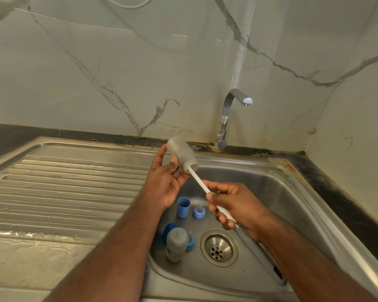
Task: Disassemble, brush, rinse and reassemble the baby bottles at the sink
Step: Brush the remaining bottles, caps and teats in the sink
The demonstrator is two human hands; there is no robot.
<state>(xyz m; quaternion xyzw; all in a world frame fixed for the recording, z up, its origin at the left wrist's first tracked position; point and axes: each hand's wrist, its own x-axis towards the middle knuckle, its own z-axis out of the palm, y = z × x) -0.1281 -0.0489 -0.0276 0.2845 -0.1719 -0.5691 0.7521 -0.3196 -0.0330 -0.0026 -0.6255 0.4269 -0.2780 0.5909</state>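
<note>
My left hand (165,182) holds a clear baby bottle body (180,152) tilted above the sink, its mouth pointing down and right. A white bottle brush (200,183) is pushed into that mouth; its head is hidden inside. My right hand (231,205) grips the brush handle. On the sink floor lie a second bottle body (176,243), a blue cap (183,207), a blue ring with a teat (199,212), another blue cap (169,228) and another ring with a teat (191,241).
The steel sink basin (282,203) has a drain (218,247) at its middle. A chrome tap (227,116) stands behind, no water running. A wet ribbed draining board (63,188) lies on the left. Marble wall tiles rise at the back and right.
</note>
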